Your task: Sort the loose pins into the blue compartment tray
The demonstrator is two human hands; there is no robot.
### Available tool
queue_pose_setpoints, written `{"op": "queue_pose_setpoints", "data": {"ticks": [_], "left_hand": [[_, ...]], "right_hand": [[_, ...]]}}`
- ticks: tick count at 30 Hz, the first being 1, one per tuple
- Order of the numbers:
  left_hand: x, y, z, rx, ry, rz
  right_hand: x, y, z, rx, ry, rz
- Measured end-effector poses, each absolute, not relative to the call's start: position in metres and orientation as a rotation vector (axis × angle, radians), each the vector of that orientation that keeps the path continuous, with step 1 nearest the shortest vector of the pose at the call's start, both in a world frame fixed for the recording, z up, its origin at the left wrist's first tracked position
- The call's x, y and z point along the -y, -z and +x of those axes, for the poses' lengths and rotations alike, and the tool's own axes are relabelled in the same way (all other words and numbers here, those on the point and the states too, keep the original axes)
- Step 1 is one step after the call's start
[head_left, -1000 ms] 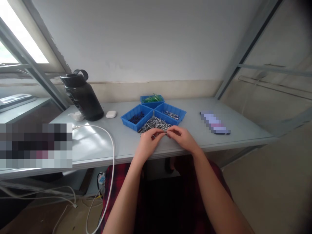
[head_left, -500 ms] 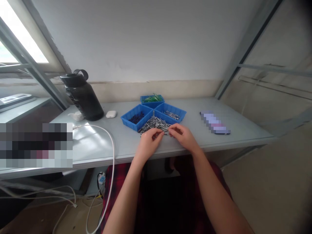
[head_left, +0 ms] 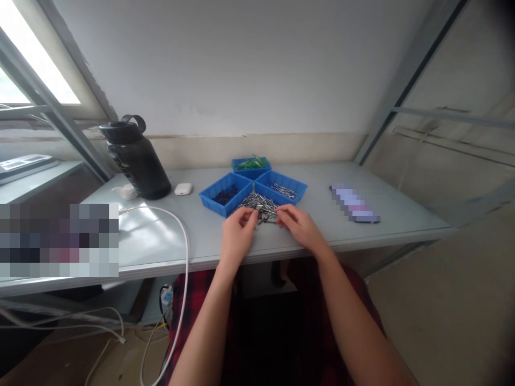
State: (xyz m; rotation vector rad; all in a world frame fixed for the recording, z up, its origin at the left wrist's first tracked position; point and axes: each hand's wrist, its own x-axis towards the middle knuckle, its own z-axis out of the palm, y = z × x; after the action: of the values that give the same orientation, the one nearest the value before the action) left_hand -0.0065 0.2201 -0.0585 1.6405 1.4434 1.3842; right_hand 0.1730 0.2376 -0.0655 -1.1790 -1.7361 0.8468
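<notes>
A heap of metal screws (head_left: 259, 202) lies on the table in front of the blue bins. My left hand (head_left: 238, 230) is at the heap's left front edge, thumb and fingers pinched together; what they hold is too small to make out. On the right side of the heap, my right hand (head_left: 298, 225) is also pinched, its fingertips hiding any small piece between them. Dark screws fill part of the left blue bin (head_left: 209, 203), silvery ones lie in the right blue bin (head_left: 300, 188), and green pieces (head_left: 253, 162) are in the rear bin.
A dark bottle (head_left: 139, 163) and a white case (head_left: 183, 188) stand at the left. A phone (head_left: 354, 203) lies at the right. The white cable (head_left: 187, 241) loops over the table's front edge (head_left: 341, 244) on the left.
My left hand has moved left, away from my right hand, so the gap between them is wider and more screws show there. My right hand has barely shifted.
</notes>
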Motion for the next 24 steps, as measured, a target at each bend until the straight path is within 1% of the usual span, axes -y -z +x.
{"op": "queue_pose_setpoints", "data": {"ticks": [3, 7, 10, 13, 19, 24], "left_hand": [[-0.22, 0.053, -0.01, -1.323, -1.452, 1.335], [-0.217, 0.04, -0.013, -0.909, -1.532, 0.81], [-0.213, 0.032, -0.013, -0.629, -1.477, 0.468], [-0.213, 0.027, -0.011, -0.509, -1.425, 0.288], [-0.227, 0.022, -0.008, -0.506, -1.48, 0.231], [-0.237, 0.023, -0.01, -0.699, -1.539, 0.533]], "right_hand": [[-0.236, 0.064, 0.171, 1.838, -0.778, -1.22], [-0.234, 0.064, 0.169, 1.882, -0.73, -1.228], [-0.234, 0.063, 0.168, 1.895, -0.706, -1.217], [-0.234, 0.063, 0.167, 1.907, -0.686, -1.217], [-0.234, 0.063, 0.167, 1.931, -0.673, -1.218], [-0.234, 0.062, 0.167, 1.937, -0.666, -1.22]]}}
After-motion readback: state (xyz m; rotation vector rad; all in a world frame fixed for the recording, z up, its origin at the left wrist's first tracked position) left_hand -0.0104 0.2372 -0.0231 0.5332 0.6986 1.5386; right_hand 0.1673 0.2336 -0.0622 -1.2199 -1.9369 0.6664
